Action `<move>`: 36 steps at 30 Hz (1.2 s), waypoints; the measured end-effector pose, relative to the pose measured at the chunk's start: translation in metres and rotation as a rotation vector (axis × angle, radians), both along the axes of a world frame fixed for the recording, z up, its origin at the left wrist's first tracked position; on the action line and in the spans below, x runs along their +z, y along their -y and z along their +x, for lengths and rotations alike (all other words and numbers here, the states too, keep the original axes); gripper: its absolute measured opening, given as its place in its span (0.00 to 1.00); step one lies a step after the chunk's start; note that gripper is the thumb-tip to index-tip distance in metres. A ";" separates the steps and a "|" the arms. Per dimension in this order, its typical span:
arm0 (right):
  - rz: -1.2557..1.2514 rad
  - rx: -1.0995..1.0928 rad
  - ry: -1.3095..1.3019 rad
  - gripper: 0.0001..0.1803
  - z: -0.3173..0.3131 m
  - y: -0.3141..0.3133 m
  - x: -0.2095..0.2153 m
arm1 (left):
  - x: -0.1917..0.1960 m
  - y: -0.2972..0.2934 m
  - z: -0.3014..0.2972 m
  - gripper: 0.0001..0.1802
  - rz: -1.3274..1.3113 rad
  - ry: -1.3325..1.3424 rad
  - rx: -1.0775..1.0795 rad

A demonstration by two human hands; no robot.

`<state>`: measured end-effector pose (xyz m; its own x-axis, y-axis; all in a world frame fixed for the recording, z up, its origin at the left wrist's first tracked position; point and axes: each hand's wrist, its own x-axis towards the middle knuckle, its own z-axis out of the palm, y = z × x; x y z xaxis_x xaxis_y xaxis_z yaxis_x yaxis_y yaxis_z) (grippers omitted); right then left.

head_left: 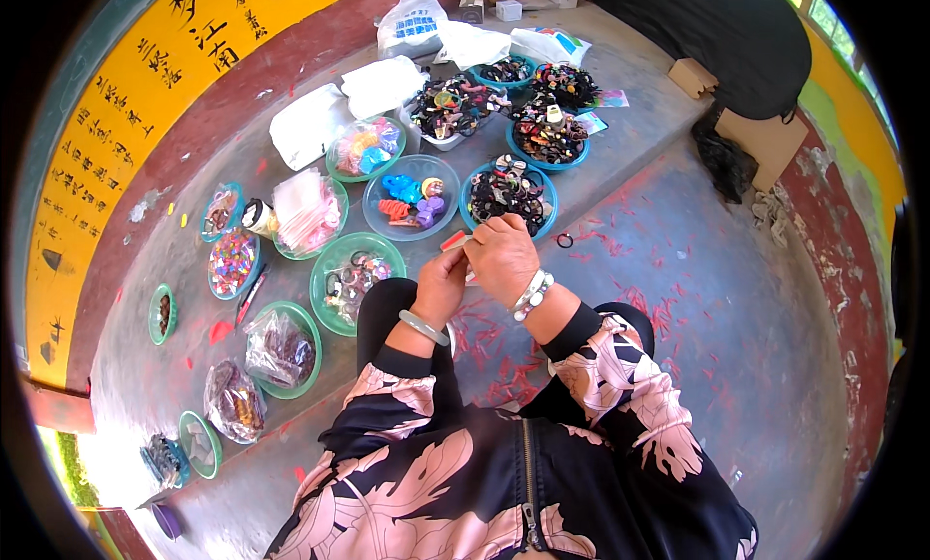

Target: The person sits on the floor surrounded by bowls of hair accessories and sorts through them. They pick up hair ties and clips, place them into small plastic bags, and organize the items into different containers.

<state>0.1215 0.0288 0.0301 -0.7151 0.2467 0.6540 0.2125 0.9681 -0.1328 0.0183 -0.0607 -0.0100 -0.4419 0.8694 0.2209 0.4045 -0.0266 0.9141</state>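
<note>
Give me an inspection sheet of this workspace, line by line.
Surface: grey concrete ledge and floor, red scraps scattered.
Job's things: small red-and-white piece pinched between both hands; its kind cannot be told.
Clutter: green and blue bowls of hair ties and clips, clear bowl of claw clips, white plastic bags, small cardboard boxes.
Hands: left hand and right hand together over the lap, bracelets on both wrists.
Cables: nothing seen.
Surroundings: yellow wall with black writing; black cloth heap.
</note>
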 end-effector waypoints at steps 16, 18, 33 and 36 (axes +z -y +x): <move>-0.039 -0.009 0.072 0.01 0.000 0.005 0.005 | -0.006 0.000 -0.001 0.09 -0.028 -0.061 0.009; -0.055 -0.008 0.096 0.02 0.002 0.005 0.006 | -0.010 0.000 -0.002 0.09 -0.035 -0.086 0.005; -0.066 -0.022 0.155 0.02 0.003 0.003 0.001 | -0.017 -0.002 0.000 0.10 -0.042 -0.122 -0.011; -0.041 -0.037 0.187 0.03 0.004 0.005 0.003 | -0.021 -0.001 -0.001 0.09 -0.053 -0.146 -0.017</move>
